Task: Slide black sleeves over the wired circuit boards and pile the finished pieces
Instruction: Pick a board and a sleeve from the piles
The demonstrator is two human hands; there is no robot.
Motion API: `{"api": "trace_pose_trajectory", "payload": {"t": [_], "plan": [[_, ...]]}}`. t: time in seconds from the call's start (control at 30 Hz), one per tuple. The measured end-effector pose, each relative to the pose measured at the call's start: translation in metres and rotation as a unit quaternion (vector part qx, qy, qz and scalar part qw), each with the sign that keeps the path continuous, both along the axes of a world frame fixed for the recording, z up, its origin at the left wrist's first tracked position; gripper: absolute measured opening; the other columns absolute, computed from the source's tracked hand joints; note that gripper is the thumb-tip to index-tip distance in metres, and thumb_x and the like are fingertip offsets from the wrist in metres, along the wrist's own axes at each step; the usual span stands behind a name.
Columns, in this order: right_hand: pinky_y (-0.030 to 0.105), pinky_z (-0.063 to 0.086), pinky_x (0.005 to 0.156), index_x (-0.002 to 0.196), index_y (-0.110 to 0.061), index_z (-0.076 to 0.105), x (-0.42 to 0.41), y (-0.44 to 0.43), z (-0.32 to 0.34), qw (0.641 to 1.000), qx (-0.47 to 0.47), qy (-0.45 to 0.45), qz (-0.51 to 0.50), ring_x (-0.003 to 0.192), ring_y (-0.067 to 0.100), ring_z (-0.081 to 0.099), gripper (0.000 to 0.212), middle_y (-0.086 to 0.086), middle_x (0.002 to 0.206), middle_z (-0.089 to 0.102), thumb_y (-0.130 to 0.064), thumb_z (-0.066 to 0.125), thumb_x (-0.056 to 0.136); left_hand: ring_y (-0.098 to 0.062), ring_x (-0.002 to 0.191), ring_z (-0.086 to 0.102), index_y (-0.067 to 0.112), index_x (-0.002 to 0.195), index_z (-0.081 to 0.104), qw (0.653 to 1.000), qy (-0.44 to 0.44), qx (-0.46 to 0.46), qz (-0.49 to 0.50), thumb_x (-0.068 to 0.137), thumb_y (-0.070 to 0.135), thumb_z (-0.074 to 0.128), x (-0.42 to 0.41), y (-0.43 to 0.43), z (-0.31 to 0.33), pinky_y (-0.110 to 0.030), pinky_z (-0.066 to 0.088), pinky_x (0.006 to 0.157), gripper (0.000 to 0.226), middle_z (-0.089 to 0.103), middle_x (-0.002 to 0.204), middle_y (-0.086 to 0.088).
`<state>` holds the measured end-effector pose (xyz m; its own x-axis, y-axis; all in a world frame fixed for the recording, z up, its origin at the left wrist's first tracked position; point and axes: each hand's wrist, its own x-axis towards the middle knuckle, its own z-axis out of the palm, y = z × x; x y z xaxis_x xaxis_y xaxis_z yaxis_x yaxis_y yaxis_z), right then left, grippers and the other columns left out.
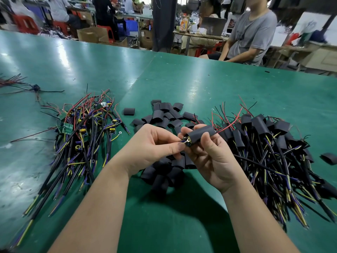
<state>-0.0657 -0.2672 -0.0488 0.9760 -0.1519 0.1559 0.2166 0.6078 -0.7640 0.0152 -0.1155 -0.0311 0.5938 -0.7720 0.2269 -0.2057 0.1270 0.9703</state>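
Note:
My right hand (209, 157) grips a black sleeve (201, 134) that covers a circuit board; red wires stick out of its far end. My left hand (155, 143) pinches the board's wires (183, 141) at the sleeve's near opening. A heap of bare wired boards (85, 128) lies on the left of the green table (182, 216). Loose black sleeves (167, 115) are scattered in the middle, with more below my hands (162, 176). The pile of sleeved pieces (269, 143) lies on the right.
A tangle of red and black wires (21, 84) lies at the far left. One stray sleeve (329, 157) sits at the right edge, another (129, 111) beside the bare boards. A seated person in a grey shirt (251, 33) is across the table.

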Motion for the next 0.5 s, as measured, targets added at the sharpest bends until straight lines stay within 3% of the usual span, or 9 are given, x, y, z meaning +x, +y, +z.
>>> {"api": "trace_pose_trajectory", "payload": {"t": [0.1, 0.2, 0.33, 0.4, 0.5], "plan": [[0.03, 0.056, 0.076, 0.087, -0.018, 0.072, 0.0, -0.004, -0.003, 0.999, -0.043, 0.004, -0.006, 0.096, 0.026, 0.07, 0.043, 0.017, 0.103, 0.072, -0.03, 0.093, 0.051, 0.007, 0.045, 0.051, 0.008, 0.073, 0.072, 1.0, -0.006, 0.01, 0.015, 0.081, 0.013, 0.067, -0.002, 0.0, 0.003, -0.002, 0.037, 0.05, 0.011, 0.064, 0.052, 0.008], [0.029, 0.055, 0.08, 0.096, -0.011, 0.06, 0.001, -0.005, -0.005, 0.992, -0.116, 0.014, -0.035, 0.104, 0.024, 0.067, 0.048, 0.018, 0.102, 0.072, -0.022, 0.088, 0.059, 0.007, 0.042, 0.048, 0.014, 0.063, 0.068, 0.997, -0.04, 0.047, 0.055, 0.085, 0.008, 0.067, -0.003, 0.0, 0.003, -0.002, 0.034, 0.049, 0.023, 0.059, 0.045, 0.012], [0.029, 0.052, 0.083, 0.103, -0.016, 0.062, 0.001, 0.003, -0.008, 0.973, -0.206, 0.052, -0.086, 0.096, 0.019, 0.067, 0.035, 0.006, 0.099, 0.073, -0.019, 0.073, 0.07, -0.001, 0.036, 0.04, 0.011, 0.06, 0.064, 0.987, -0.031, 0.113, 0.112, 0.086, 0.009, 0.069, 0.003, -0.002, -0.002, -0.01, 0.032, 0.041, 0.027, 0.056, 0.042, 0.008], [0.029, 0.054, 0.08, 0.11, -0.02, 0.065, 0.002, 0.008, -0.007, 0.98, -0.163, 0.072, -0.089, 0.086, 0.017, 0.065, 0.041, 0.004, 0.095, 0.071, -0.015, 0.07, 0.07, -0.007, 0.036, 0.043, 0.009, 0.064, 0.065, 0.986, 0.008, 0.112, 0.12, 0.084, 0.008, 0.069, 0.005, -0.003, -0.005, -0.014, 0.034, 0.038, 0.021, 0.059, 0.048, 0.003], [0.016, 0.048, 0.052, 0.118, -0.015, 0.058, 0.005, 0.009, 0.006, 0.988, -0.021, 0.1, -0.115, 0.061, 0.011, 0.06, 0.056, 0.006, 0.087, 0.062, -0.006, 0.069, 0.064, -0.011, 0.044, 0.057, 0.009, 0.072, 0.069, 0.989, 0.101, 0.062, 0.09, 0.071, 0.027, 0.075, 0.005, -0.004, -0.003, -0.016, 0.042, 0.04, 0.019, 0.064, 0.056, -0.002]]}}
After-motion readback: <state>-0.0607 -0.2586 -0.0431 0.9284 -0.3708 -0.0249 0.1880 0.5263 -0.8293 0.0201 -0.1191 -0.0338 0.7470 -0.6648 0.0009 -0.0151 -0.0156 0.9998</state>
